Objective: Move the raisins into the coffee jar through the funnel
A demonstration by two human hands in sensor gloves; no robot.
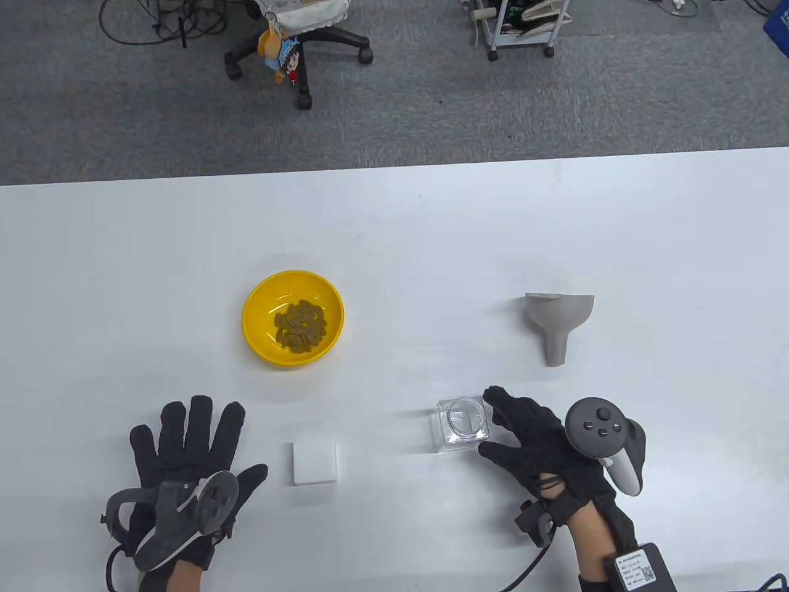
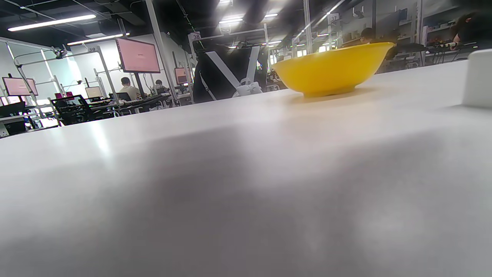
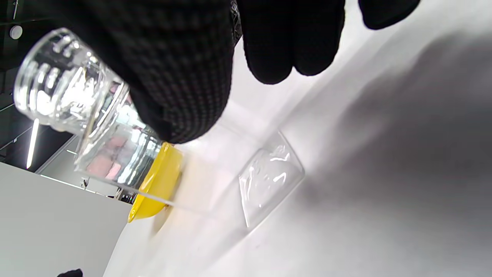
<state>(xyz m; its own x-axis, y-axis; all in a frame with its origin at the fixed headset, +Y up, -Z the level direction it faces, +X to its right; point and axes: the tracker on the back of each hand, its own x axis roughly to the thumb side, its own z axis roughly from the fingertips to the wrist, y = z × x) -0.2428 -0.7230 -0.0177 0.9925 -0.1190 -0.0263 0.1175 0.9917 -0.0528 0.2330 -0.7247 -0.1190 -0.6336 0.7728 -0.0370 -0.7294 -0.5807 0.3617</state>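
Note:
A yellow bowl [image 1: 293, 319] holds raisins [image 1: 299, 325] at the table's centre left; it also shows in the left wrist view [image 2: 330, 69]. A grey funnel [image 1: 558, 320] lies on its side at the right. A clear, empty glass jar [image 1: 460, 425] stands open near the front. My right hand [image 1: 490, 422] is spread at the jar's right side, index finger at its far corner and thumb at its near corner, not wrapped around it. In the right wrist view the thumb [image 3: 184, 77] overlaps the jar [image 3: 96, 127]. My left hand [image 1: 185, 444] rests flat on the table, fingers spread, holding nothing.
A white square lid [image 1: 315, 462] lies between my hands, left of the jar; its edge shows in the left wrist view [image 2: 478, 77]. The white table [image 1: 394, 234] ends at a far edge, with an office chair and a cart on the floor beyond.

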